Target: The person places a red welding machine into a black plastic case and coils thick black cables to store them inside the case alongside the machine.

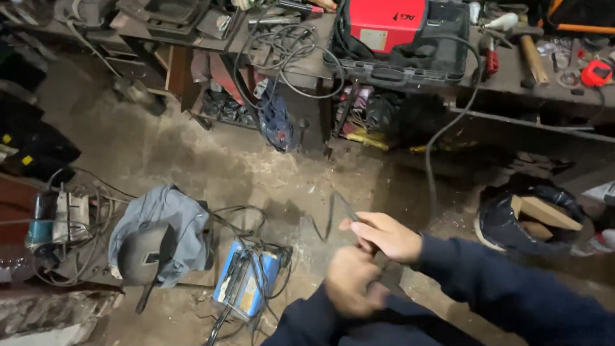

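Observation:
My right hand (pixel 384 236) reaches in from the right in a dark blue sleeve, fingers closed on a thin dark bent metal rod (pixel 332 214) that sticks out to the upper left over the floor. Just below it my left hand (pixel 349 280), blurred, is clenched around the lower end of the same dark rod or tool; what exactly it grips is hidden by the fingers. Both hands hover above the dusty concrete floor (pixel 256 166).
A blue welding machine (pixel 242 282) with cables lies on the floor, beside a dark welding mask (pixel 144 255) on a grey cloth (pixel 168 218). A workbench (pixel 512 80) at the back holds a red tool case (pixel 387 22), a hammer (pixel 532 57), cables. A black bucket (pixel 532 218) with wood sits right.

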